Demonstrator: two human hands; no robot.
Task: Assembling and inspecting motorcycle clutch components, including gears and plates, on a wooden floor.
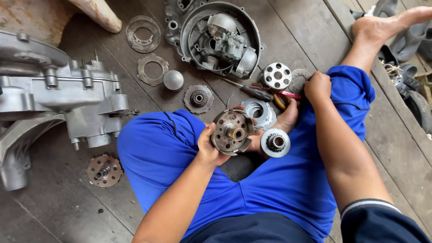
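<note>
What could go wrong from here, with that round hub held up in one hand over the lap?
1. The left hand alone grips the clutch hub by its rim; it may slip onto the toothed gear or the foot below.
2. The right hand rests on the knee, giving no support.
3. Loose discs on the plank floor could get kicked or lost.

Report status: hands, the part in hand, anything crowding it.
Left hand grips round clutch hub. Right hand closed at knee, contents hidden. Toothed gear disc and ring housing crowd the hub.

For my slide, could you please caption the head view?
Left hand holds a round clutch drum; right hand rests on a blue-trousered knee.
</note>
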